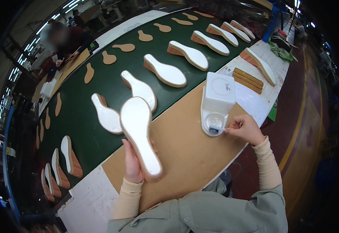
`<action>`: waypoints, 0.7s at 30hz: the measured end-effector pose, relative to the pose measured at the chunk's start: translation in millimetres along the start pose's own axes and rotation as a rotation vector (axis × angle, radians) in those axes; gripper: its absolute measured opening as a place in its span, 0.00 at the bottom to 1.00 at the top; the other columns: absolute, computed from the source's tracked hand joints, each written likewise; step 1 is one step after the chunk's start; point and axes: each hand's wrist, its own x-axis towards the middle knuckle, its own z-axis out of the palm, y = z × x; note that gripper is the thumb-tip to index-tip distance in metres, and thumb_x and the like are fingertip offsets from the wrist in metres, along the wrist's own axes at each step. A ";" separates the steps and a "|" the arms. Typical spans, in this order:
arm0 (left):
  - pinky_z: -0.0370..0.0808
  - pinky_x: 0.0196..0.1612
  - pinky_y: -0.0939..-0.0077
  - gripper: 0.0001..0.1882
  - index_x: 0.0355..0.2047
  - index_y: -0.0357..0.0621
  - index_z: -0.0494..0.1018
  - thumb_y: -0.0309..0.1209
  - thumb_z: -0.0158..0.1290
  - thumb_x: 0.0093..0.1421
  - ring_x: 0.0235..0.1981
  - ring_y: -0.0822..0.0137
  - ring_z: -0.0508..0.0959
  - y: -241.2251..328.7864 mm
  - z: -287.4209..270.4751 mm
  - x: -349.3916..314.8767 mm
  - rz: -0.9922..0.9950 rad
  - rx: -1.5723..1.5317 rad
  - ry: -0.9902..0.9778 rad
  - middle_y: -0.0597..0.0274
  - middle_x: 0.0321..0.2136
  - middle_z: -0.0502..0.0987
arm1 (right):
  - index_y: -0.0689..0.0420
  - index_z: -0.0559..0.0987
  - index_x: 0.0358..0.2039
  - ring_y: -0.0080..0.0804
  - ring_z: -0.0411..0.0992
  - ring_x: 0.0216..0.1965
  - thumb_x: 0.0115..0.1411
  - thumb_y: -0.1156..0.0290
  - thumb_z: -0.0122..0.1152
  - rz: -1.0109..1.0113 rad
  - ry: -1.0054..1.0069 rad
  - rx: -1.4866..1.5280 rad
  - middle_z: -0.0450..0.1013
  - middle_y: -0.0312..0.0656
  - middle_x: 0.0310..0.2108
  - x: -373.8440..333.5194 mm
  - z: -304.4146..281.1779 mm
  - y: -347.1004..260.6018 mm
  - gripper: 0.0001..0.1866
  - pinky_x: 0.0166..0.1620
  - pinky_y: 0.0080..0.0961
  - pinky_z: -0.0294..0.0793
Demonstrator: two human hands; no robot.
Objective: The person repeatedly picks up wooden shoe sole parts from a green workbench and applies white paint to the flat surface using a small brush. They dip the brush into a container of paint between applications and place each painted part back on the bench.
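My left hand (pixel 132 166) grips a wedge shoe sole (pixel 135 118) with a white top face and tan edge. It is tilted with the broad toe end away from me and the narrow heel end near my wrist. My right hand (pixel 248 128) pinches the handle of a small brush (pixel 216 129). The brush head rests in the round cup at the front of a white plastic dispenser pot (pixel 220 91), where the cup's contents look clear or whitish. Both stand over a tan board (pixel 181 143) on the table.
A green belt (pixel 80 134) runs beyond the board, bearing several white-topped wedge soles (pixel 165 72) and a far row of tan insole pieces (pixel 124 47). Brown bars (pixel 248 80) and another wedge sole (pixel 259 66) lie on the right. A person (pixel 74 40) works across the belt.
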 end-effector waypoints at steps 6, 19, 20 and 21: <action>0.79 0.37 0.64 0.41 0.53 0.41 0.68 0.66 0.23 0.68 0.34 0.62 0.77 -34.2 22.0 -3.1 -0.126 0.133 0.101 0.56 0.41 0.73 | 0.59 0.82 0.23 0.11 0.65 0.22 0.52 0.71 0.74 0.048 -0.331 0.720 0.70 0.25 0.19 -1.6 -0.8 -87.6 0.08 0.26 0.14 0.60; 0.77 0.38 0.65 0.43 0.58 0.43 0.64 0.67 0.19 0.67 0.35 0.63 0.76 -21.4 54.3 -16.0 -0.061 0.219 0.026 0.55 0.42 0.73 | 0.54 0.80 0.24 0.28 0.67 0.18 0.45 0.69 0.75 -0.717 0.416 -0.097 0.67 0.36 0.22 -2.5 31.9 -143.3 0.10 0.20 0.25 0.64; 0.77 0.38 0.65 0.43 0.59 0.43 0.64 0.67 0.19 0.67 0.36 0.62 0.76 -15.9 55.5 -13.4 -0.063 0.227 0.022 0.55 0.42 0.73 | 0.54 0.80 0.24 0.27 0.66 0.17 0.45 0.70 0.75 -0.726 0.375 -0.105 0.66 0.36 0.22 -16.8 32.6 -144.6 0.10 0.19 0.25 0.63; 0.77 0.39 0.66 0.44 0.57 0.41 0.65 0.67 0.20 0.67 0.35 0.62 0.77 -13.3 66.8 -11.5 0.070 0.169 0.122 0.54 0.42 0.75 | 0.54 0.80 0.24 0.27 0.66 0.16 0.44 0.70 0.75 -0.742 0.336 -0.110 0.66 0.36 0.22 -23.4 32.0 -146.8 0.10 0.19 0.25 0.62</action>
